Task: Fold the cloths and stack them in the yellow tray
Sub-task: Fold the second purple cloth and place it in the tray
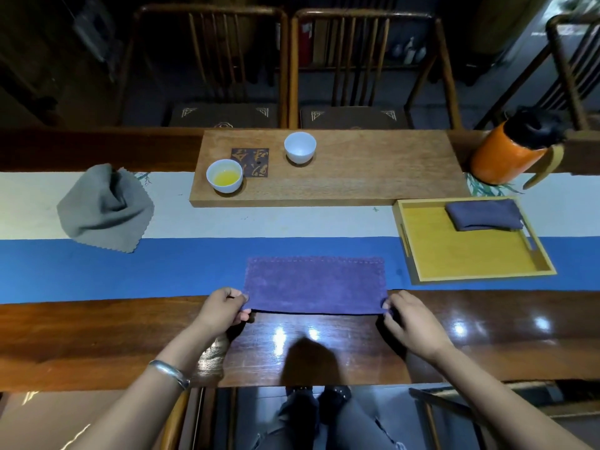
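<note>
Down at six o'clock, nearest the person, both hands are on the purple cloth (315,284): the left hand (224,306) pinches its near-left corner between thumb and fingers, and the right hand (406,315) pinches the near-right corner the same way. That cloth lies as a flat rectangle across the edge where the polished wooden table (130,336) meets the blue runner (130,267), its near edge a clean doubled line, so it looks folded once already, with at least one more fold to go before it is compact enough to stack. Out at two o'clock sits the yellow tray (470,254), and in its far corner one dark blue cloth (485,214) is already folded and lying flat, so that one looks done. Over at ten o'clock a grey cloth (104,209) sits in a rumpled heap on the runner, well apart from the tray and clearly not folded yet. Farther back at twelve o'clock, a wooden board (357,170) carries two white cups, and an orange flask (509,151) stands beyond the tray. By my count: one cloth in, one in hand, one waiting.
</note>
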A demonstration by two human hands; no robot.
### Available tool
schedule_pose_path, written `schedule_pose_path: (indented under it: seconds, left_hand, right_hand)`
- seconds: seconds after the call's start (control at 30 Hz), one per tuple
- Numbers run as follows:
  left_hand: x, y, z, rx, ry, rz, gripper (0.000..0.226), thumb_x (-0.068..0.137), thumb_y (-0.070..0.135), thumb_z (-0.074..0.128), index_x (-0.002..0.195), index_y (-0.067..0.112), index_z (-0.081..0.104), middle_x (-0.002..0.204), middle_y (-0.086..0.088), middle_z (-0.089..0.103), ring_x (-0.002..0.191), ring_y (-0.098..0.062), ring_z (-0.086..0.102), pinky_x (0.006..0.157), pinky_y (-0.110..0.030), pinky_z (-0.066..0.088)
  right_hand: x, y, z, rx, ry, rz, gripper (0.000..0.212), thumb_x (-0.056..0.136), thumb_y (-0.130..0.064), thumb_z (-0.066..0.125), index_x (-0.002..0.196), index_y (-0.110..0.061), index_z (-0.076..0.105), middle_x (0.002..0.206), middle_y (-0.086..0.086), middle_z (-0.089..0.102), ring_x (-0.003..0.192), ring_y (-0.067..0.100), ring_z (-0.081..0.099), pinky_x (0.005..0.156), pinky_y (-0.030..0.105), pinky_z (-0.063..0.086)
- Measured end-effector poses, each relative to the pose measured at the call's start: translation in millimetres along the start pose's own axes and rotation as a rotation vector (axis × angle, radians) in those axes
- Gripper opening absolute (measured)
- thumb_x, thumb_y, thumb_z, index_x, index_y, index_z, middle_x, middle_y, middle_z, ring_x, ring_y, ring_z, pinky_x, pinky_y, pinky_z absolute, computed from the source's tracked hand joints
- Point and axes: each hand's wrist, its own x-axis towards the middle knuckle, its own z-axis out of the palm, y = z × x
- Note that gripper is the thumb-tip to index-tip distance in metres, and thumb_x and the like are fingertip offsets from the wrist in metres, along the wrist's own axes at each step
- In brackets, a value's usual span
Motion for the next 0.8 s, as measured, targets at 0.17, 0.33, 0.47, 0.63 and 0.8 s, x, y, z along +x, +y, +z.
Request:
schedule_pose_path:
  seconds: [0.17,0.33,0.47,0.63,0.8]
  left_hand:
    - [4.1,7.5,-6.0,-0.061,0.081,0.034,0.007,0.096,0.008,0.052,0.100,0.013,0.050,0.075,-0.010,0.059,0.039,-0.008,0.057,0.044,-0.018,0.047]
    - [35.3,35.3,2.9,-0.102,0.136,0.020,0.025,0.095,0.011,0.049,0.069,0.013,0.051,0.069,-0.013,0.058,0.041,-0.005,0.061,0.048,-0.020,0.045]
    - [58.8,52.1,5.3,-0.101,0.089,-0.068,0.021,0.086,0.024,0.058,0.070,0.011,0.061,0.065,-0.010,0.066,0.059,-0.018,0.064,0.056,-0.023,0.050]
    - [74.5,46.0,6.2,0.199,0.097,0.004,0.040,0.084,0.012,0.064,0.048,0.013,0.048,0.046,-0.005,0.049,0.050,-0.022,0.043,0.052,-0.026,0.034]
    - [71.7,42.8,6.2,0.294,0.260,0.104,0.035,0.087,0.020,0.061,0.056,0.017,0.044,0.057,0.000,0.049,0.063,-0.023,0.046,0.057,-0.030,0.035]
  right_hand:
    - [8.1,-3.8,-9.2,0.341,0.179,0.170,0.009,0.084,-0.016,0.062,0.080,-0.022,0.057,0.082,-0.007,0.065,0.075,0.002,0.058,0.067,0.018,0.043]
    - [52.4,-13.7,-22.1,0.482,0.274,0.268,0.004,0.087,-0.010,0.059,0.083,-0.012,0.058,0.073,0.001,0.060,0.068,0.014,0.054,0.062,0.021,0.040]
    - [85.8,-14.4,-19.9,0.374,0.241,0.308,0.010,0.088,-0.011,0.056,0.095,-0.005,0.059,0.083,0.004,0.061,0.077,0.021,0.054,0.069,0.027,0.037]
    - [99.0,-7.3,-12.0,0.307,0.168,0.362,0.013,0.090,-0.013,0.053,0.100,-0.005,0.055,0.079,0.004,0.057,0.077,0.024,0.053,0.066,0.028,0.033]
    - [100.0,-7.0,-8.0,0.280,0.248,0.309,0.009,0.091,-0.012,0.050,0.100,-0.010,0.052,0.085,0.001,0.059,0.075,0.020,0.052,0.065,0.028,0.033]
